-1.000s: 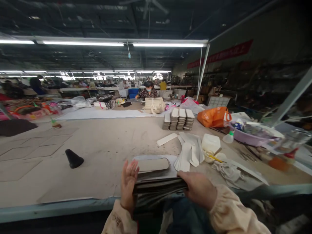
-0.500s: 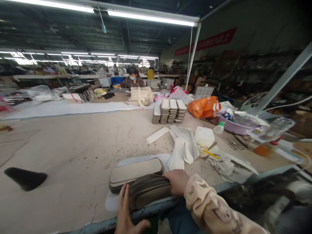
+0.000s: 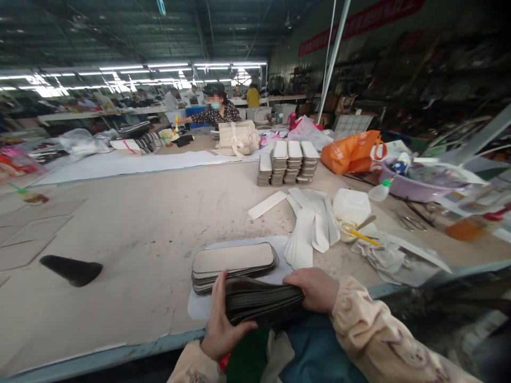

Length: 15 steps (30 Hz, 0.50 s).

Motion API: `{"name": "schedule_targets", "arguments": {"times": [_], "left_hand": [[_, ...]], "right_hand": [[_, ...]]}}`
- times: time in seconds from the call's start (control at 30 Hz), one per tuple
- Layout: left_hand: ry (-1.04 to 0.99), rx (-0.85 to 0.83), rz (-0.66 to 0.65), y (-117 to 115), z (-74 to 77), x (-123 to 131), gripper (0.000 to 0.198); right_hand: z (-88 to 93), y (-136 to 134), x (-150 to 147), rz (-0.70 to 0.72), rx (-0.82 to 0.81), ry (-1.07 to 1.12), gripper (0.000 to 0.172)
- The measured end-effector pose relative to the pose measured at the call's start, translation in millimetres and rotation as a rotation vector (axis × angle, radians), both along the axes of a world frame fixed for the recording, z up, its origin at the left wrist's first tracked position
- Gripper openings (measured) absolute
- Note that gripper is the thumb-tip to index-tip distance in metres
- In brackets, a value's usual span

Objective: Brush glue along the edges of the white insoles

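Between my two hands is a stack of dark, thin, flat strips (image 3: 263,299), held on edge over the near edge of the table. My left hand (image 3: 225,319) grips the stack's left end, fingers behind and thumb in front. At the right end, my right hand (image 3: 313,288) is closed around it, with some fingers hidden behind. Just beyond lies a second stack of long rounded pieces (image 3: 235,259) with a cream top face, resting on a white sheet (image 3: 199,306). White strips (image 3: 301,239) fan out to the right of that stack.
Small stacks (image 3: 279,165) stand farther back. To the right are a white jug (image 3: 351,206), a glue pot with a yellow brush (image 3: 363,237), crumpled cloth (image 3: 383,260), scissors (image 3: 411,222) and a purple basin (image 3: 423,186). A black cone-like object (image 3: 72,269) lies left. A person (image 3: 219,111) sits opposite.
My left hand has closed onto the left end of the dark stack. Both hands have lifted and tilted the stack off the sheet towards me. The head view has shifted downward.
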<state>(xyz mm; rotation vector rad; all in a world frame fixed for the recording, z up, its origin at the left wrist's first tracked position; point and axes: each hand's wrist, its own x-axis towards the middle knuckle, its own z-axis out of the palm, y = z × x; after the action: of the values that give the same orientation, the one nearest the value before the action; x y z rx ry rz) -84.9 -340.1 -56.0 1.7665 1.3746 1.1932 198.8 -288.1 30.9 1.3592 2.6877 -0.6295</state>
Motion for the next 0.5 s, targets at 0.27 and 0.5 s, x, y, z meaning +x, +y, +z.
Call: {"name": "schedule_targets", "arguments": {"times": [0.27,0.5], "left_hand": [[-0.091,-0.027,-0.106,0.2,-5.3,11.2,0.094],[-0.054,-0.065,-0.008,9.5,2.5,3.8,0.066]], "right_hand": [[-7.2,-1.7,14.4,-0.045,0.027,0.015,0.018],[-6.1,11.4,8.6,-0.093,0.01,0.059,0.039]]}}
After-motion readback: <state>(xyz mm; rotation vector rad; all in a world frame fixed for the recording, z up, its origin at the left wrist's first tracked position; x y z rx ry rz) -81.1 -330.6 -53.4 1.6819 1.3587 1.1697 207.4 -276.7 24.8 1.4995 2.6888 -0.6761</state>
